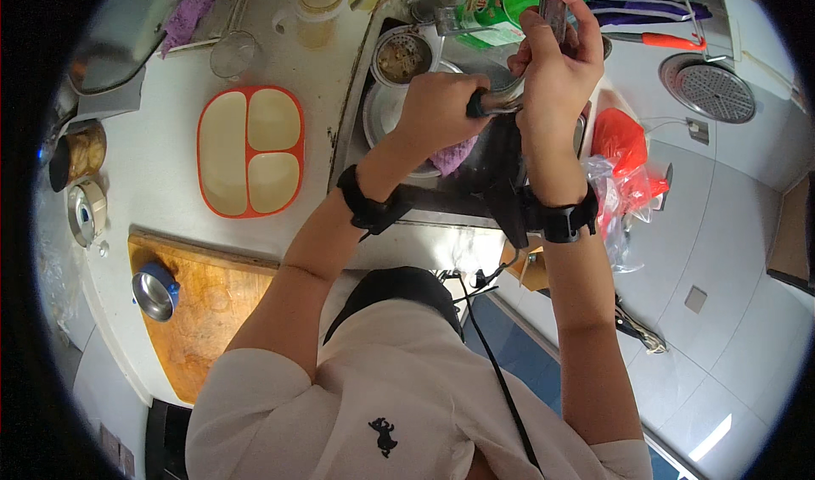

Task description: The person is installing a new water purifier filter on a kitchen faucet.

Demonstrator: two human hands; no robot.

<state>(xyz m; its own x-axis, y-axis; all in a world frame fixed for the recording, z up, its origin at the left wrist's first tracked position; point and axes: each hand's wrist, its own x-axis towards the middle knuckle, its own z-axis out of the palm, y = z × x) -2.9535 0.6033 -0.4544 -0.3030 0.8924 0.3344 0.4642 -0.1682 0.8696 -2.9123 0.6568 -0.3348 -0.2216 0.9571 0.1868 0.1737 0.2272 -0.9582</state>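
— While you lean over the sink, what are your hands on?

— My left hand is curled shut round the dark handle of a metal utensil; its shiny neck runs straight into my right hand, so the two sit nearly touching above the basin; the right is also pinching a flat, glossy metal piece upright between fingers and thumb; what kind of piece, I cannot tell.

— And round about?

— A purple cloth lies just under my left hand; on the pale counter to the left sits a smooth, three-part orange and cream tray; nearer me, a wooden board carries a small steel cup.
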